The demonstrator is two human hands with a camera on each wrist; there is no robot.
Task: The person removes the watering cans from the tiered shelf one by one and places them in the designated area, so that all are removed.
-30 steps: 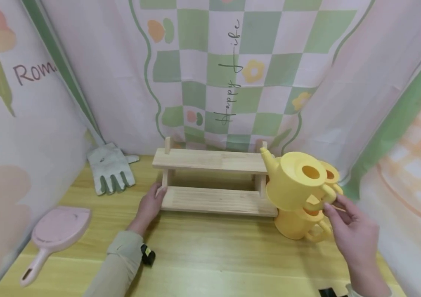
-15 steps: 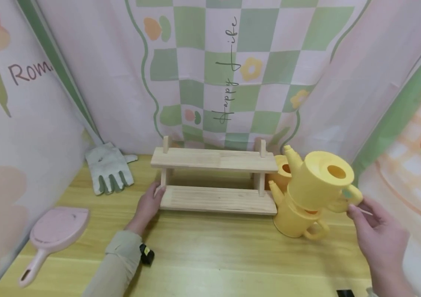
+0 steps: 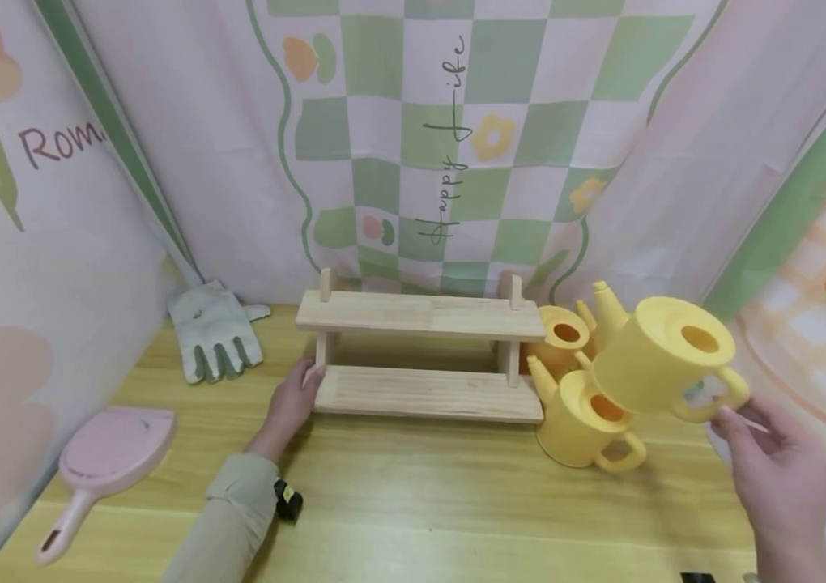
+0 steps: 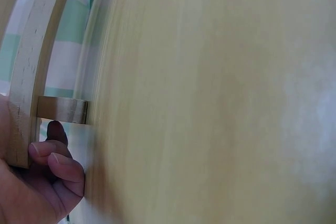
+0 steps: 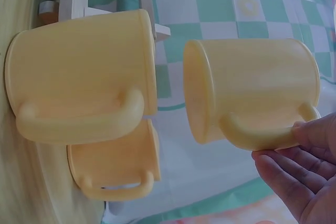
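Note:
My right hand [image 3: 785,461] pinches the handle of a yellow watering can [image 3: 664,352], which hangs tilted above the table. Below and left of it, a second yellow watering can [image 3: 581,421] stands upright, its handle facing right. Farther back, an orange-yellow can [image 3: 560,336] is partly hidden by the shelf, and other spouts peek out behind the held can. With curled fingers, my left hand [image 3: 295,402] grips the left end of the lower board of a two-tier wooden shelf [image 3: 427,393]. The left wrist view has those fingers under the board end [image 4: 31,77].
On the left of the wooden table [image 3: 413,494] lies a pink dustpan [image 3: 117,453]. A white work glove [image 3: 216,328] rests at the back left corner. Printed curtains [image 3: 435,146] close in the back and both sides.
My right hand has carried the watering can to the right, off from over the standing can. More of the cans behind shows. The left hand stays on the shelf.

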